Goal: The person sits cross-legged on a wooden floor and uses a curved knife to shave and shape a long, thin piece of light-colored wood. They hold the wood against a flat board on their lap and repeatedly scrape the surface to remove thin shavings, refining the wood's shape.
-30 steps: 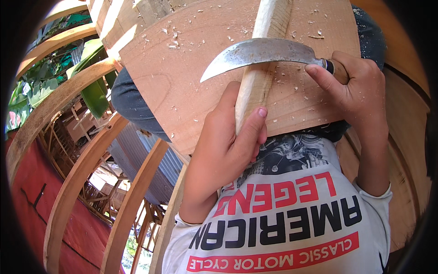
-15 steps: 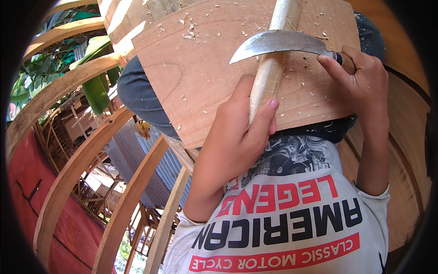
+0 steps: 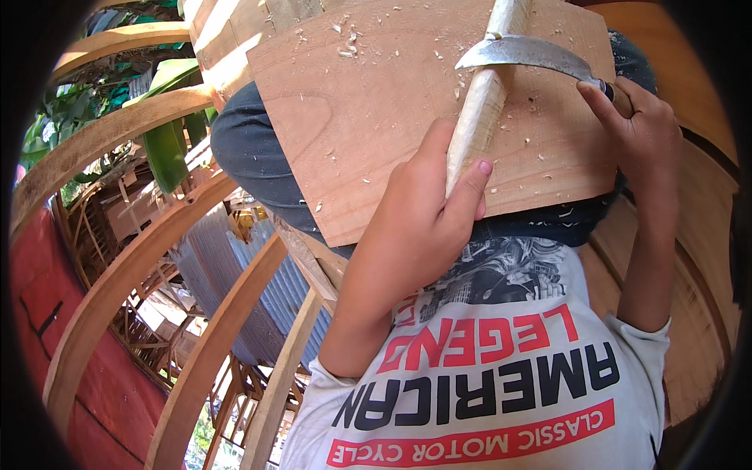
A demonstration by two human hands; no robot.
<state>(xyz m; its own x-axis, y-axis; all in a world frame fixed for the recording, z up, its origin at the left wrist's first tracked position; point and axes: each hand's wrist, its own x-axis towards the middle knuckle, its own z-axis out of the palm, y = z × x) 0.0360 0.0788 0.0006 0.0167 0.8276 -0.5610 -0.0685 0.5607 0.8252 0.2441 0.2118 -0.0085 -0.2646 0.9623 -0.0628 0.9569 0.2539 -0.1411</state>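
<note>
Plywood board carries a pale stick, left hand gripping.

A pale cream, smooth-shaved wooden stick lies on a reddish-brown plywood board flecked with light shavings; at one o'clock, a curved grey steel blade. Below: white T-shirt, red-and-black lettering.

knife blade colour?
Dull grey metal with darker patches, curved blade lying across the pale wooden stick. Head view, the only one.
</note>
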